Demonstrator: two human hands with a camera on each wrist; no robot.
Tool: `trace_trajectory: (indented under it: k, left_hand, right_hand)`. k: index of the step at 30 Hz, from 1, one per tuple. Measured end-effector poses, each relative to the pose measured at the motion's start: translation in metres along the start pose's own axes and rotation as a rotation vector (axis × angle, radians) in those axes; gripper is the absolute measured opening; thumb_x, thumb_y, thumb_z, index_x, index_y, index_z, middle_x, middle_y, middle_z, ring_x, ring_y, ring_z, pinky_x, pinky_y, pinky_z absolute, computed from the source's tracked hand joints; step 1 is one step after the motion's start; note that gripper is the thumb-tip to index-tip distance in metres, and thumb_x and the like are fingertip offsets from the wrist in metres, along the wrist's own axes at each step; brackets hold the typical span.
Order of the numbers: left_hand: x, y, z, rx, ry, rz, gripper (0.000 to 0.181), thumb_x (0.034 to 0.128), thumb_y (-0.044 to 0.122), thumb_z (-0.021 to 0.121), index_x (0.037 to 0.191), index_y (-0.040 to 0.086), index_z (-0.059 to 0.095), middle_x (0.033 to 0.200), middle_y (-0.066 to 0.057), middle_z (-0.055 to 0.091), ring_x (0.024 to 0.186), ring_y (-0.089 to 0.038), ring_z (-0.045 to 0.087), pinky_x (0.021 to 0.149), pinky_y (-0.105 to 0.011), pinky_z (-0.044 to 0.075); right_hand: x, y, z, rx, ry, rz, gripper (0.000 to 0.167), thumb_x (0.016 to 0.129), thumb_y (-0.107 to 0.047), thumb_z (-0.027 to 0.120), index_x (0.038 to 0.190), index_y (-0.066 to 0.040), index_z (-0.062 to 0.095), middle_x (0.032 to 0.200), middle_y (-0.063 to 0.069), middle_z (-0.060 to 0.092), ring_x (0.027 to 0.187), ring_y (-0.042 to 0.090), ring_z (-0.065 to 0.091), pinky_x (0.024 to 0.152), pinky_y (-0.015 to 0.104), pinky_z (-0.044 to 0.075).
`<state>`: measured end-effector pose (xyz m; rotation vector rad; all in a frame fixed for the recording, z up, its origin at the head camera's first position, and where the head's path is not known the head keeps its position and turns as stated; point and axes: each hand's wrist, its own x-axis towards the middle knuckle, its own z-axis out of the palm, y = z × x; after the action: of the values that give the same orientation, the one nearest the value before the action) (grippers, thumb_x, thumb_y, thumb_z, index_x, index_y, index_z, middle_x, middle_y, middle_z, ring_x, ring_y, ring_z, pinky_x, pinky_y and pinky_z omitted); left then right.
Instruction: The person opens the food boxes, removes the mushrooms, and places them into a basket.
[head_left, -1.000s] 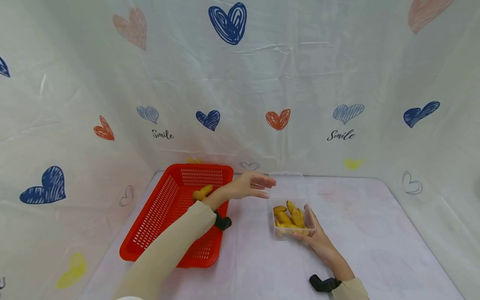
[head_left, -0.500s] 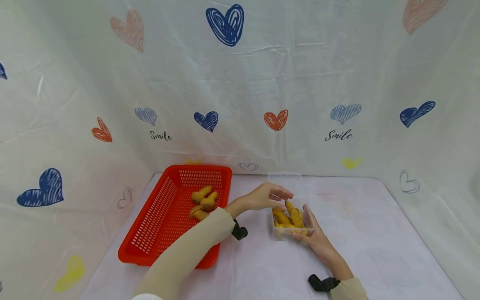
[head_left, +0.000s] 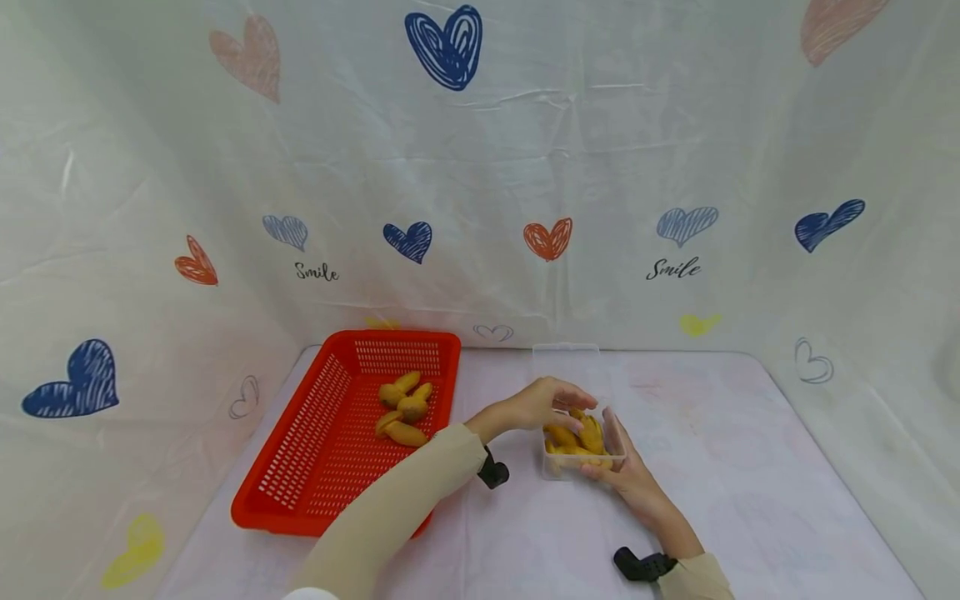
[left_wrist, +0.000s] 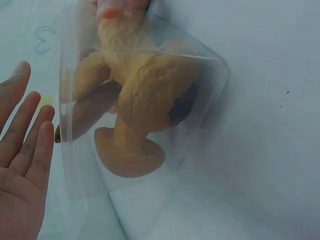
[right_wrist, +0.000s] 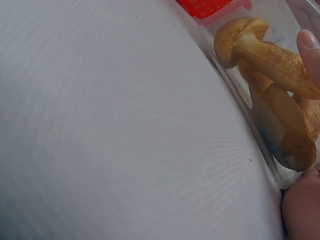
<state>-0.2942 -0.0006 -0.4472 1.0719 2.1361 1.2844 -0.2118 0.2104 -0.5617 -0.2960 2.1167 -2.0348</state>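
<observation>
Now we look down at a white table (head_left: 735, 450), and we see the clear box (head_left: 573, 459) at about 4 o'clock from the middle of the head view. We see a bunch of yellow mushrooms (head_left: 591, 435) packed inside it, leaning on each other. We find its clear lid (head_left: 566, 360) tipped back at the box's 12 o'clock side. The left hand (head_left: 536, 406) hangs over the box from 10 o'clock, and its fingers are loose and nearly straight, with a gap from the thumb. We see nothing in that palm, but we can't tell if the fingertips touch a mushroom. The right hand (head_left: 632, 477) holds the box at its 4 o'clock corner, with the thumb on the near side and the fingers bent round the right side. Over at 9 o'clock from the box we see the red basket (head_left: 330, 458), full of little holes, and three loose mushrooms (head_left: 413, 407) lie close together in it. The cream left sleeve (head_left: 405, 487) crosses over the basket's 5 o'clock corner. We see a black gadget (head_left: 493, 472) strapped on the left wrist. At 12 o'clock, behind everything, we see a pale curtain (head_left: 480, 150) with hearts on it.
</observation>
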Motion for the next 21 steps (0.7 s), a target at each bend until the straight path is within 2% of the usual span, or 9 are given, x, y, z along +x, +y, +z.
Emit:
trace_trajectory:
  k: [6, 11, 16, 21]
  left_hand:
    - [0.002, -0.007, 0.007, -0.024, 0.037, -0.036, 0.036, 0.0889, -0.001, 0.071, 0.125, -0.004, 0.065, 0.129, -0.014, 0.065, 0.12, -0.023, 0.061, 0.099, -0.027, 0.048]
    - [0.005, -0.006, 0.013, 0.027, 0.022, -0.025, 0.036, 0.0895, -0.003, 0.07, 0.125, -0.006, 0.065, 0.128, -0.015, 0.065, 0.118, -0.025, 0.062, 0.097, -0.025, 0.049]
    - [0.006, -0.006, 0.019, 0.085, 0.022, -0.033, 0.034, 0.0898, -0.001, 0.07, 0.124, -0.005, 0.066, 0.125, -0.011, 0.067, 0.115, -0.021, 0.063, 0.094, -0.021, 0.049]
    - [0.007, -0.008, 0.021, 0.069, 0.05, -0.041, 0.034, 0.0877, -0.001, 0.072, 0.121, -0.004, 0.068, 0.122, -0.01, 0.069, 0.112, -0.021, 0.064, 0.094, -0.025, 0.051]
  right_hand:
    - [0.001, 0.0, 0.0, 0.021, -0.011, -0.026, 0.104, 0.093, -0.004, 0.07, 0.161, -0.022, -0.006, 0.166, 0.004, -0.012, 0.15, 0.029, -0.013, 0.101, 0.006, 0.027]
    - [0.001, 0.001, 0.0, 0.046, -0.013, -0.04, 0.105, 0.092, -0.002, 0.071, 0.161, -0.02, -0.007, 0.165, 0.006, -0.014, 0.149, 0.031, -0.015, 0.1, 0.006, 0.03]
    - [0.001, 0.001, 0.001, 0.056, -0.01, -0.038, 0.106, 0.091, -0.001, 0.071, 0.16, -0.017, -0.008, 0.165, 0.008, -0.016, 0.149, 0.032, -0.016, 0.099, 0.007, 0.033]
    - [0.001, 0.0, 0.001, 0.048, -0.003, -0.037, 0.107, 0.091, -0.001, 0.071, 0.16, -0.017, -0.008, 0.165, 0.007, -0.015, 0.149, 0.032, -0.016, 0.099, 0.007, 0.032]
